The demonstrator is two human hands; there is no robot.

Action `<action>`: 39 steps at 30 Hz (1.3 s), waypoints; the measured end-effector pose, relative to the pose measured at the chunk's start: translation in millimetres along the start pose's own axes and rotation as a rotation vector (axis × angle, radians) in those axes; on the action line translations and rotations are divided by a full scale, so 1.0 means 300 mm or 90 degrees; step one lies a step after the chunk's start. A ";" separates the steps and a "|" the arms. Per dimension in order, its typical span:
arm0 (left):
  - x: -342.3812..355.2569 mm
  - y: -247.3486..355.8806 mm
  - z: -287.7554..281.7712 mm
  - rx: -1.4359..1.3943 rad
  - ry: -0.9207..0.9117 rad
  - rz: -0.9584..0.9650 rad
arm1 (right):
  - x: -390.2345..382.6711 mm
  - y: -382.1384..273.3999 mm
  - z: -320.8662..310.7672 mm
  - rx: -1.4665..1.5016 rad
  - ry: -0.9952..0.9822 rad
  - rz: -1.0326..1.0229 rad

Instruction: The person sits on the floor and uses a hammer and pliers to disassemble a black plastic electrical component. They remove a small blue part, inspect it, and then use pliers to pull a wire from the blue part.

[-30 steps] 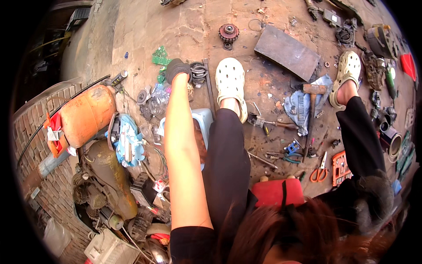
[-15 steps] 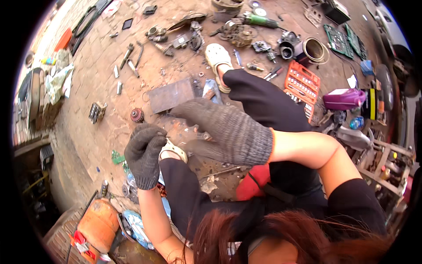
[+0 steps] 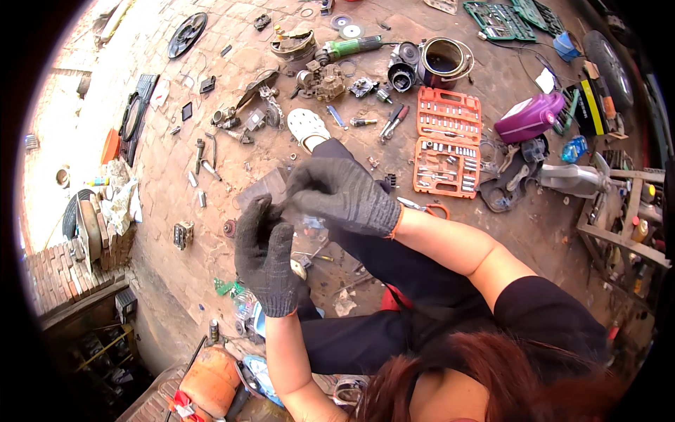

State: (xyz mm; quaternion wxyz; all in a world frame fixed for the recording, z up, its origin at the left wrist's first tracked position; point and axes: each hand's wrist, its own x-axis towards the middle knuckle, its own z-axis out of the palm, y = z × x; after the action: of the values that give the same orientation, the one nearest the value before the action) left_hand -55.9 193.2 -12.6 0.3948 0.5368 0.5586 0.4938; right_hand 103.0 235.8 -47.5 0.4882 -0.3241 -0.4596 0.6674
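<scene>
Both my hands wear dark grey knit gloves and meet above the ground between my knees. My left hand (image 3: 267, 264) is curled, its thumb facing the bent fingers. My right hand (image 3: 344, 197) has its fingers pinched together close to the left fingertips. Something small and dark may be between them, but the gloves hide what it is. Just beyond the hands lies a flat grey metal plate (image 3: 259, 190), partly covered by them. A small reddish-brown round toothed part (image 3: 229, 228) rests left of the plate.
At the right an orange socket set (image 3: 448, 133) lies spread out near a purple jug (image 3: 529, 118). Farther off are a green angle grinder (image 3: 351, 46), a bucket of dark liquid (image 3: 444, 56) and greasy engine parts (image 3: 327, 83). An orange tank (image 3: 209, 380) stands at lower left.
My view has swung, bringing more ground into sight. My right hand has gone from loosely spread fingers to a pinch beside the left hand. My left thumb has parted somewhat from its fingers.
</scene>
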 end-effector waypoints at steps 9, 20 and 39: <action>-0.134 -0.232 -0.258 -0.088 0.251 -0.281 | 0.177 0.615 -0.915 -0.050 0.658 0.232; -0.127 -0.327 -0.258 0.063 0.157 -0.316 | 0.323 0.941 -1.472 -0.568 0.905 0.431; -0.198 -0.404 -0.355 0.129 0.272 -0.298 | 0.046 0.544 -0.850 0.030 0.512 0.179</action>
State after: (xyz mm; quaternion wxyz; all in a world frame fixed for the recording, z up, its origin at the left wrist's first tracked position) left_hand -178.2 128.5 -114.8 0.3165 0.3146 0.7832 0.4330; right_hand 265.6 308.2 -292.8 0.5404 -0.6067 -0.1682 0.5582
